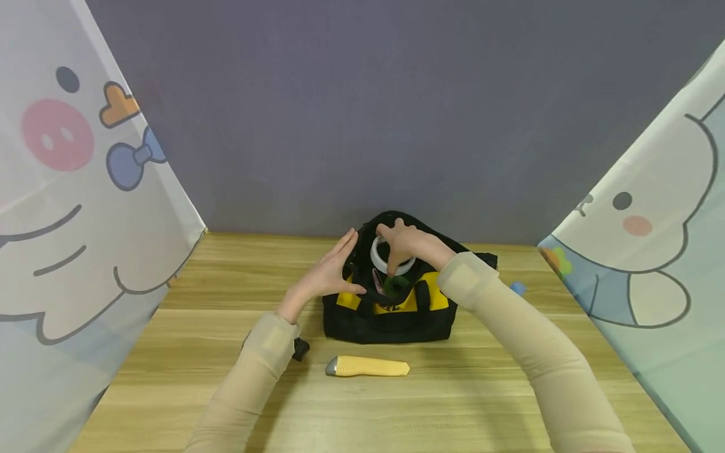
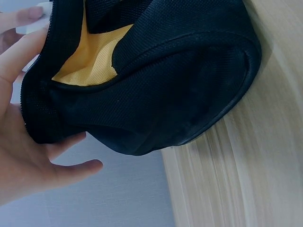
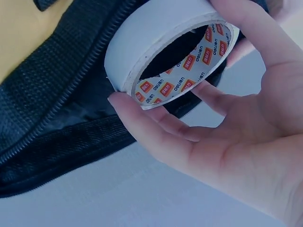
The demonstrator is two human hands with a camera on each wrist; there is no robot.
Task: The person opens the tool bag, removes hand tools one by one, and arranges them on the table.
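A small black and yellow bag (image 1: pixel 391 324) stands unzipped on the table. My right hand (image 1: pixel 408 242) grips a white roll of tape (image 3: pixel 151 38) at the bag's mouth, fingertips at the ring's edges. Red and white printing lines the inside of its core. At the left end of the opening, my left hand (image 1: pixel 328 267) spreads thumb and straight fingers against the zippered rim (image 2: pixel 35 94). Inside the bag, below the tape, lie a green round item (image 1: pixel 396 286) and a slim pink item (image 1: pixel 377 280), both partly hidden.
A yellow utility knife (image 1: pixel 368 366) lies on the wooden table (image 1: pixel 453 402) in front of the bag. Something small and black (image 1: pixel 301 349) shows beside the left sleeve. Right of the bag lies a small blue object (image 1: pixel 518 288). A grey wall (image 1: pixel 396 113) rises behind.
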